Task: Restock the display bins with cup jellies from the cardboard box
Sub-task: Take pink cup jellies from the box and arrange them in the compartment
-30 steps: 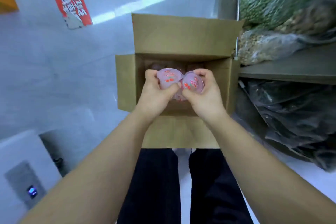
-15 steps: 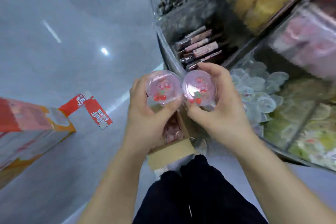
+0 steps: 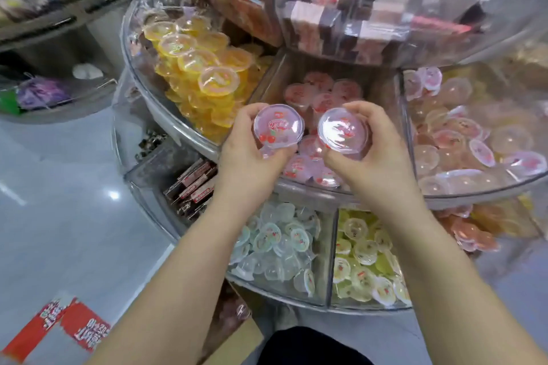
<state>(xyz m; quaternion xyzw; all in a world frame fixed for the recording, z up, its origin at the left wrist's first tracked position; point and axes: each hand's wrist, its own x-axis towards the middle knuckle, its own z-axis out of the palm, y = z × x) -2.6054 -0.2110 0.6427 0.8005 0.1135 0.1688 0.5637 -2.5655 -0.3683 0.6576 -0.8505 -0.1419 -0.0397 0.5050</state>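
Hands over the pink bin's front edge (image 3: 311, 187): my left hand (image 3: 252, 154) and right hand (image 3: 376, 163) each pinch a cup jelly (image 3: 278, 126), perhaps stacked ones, ready to drop in.

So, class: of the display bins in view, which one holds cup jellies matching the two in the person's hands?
The middle-tier bin directly behind the hands: its pink, cherry-printed cups match the held pair. The neighbouring bins hold orange, clear and yellow-green cups.
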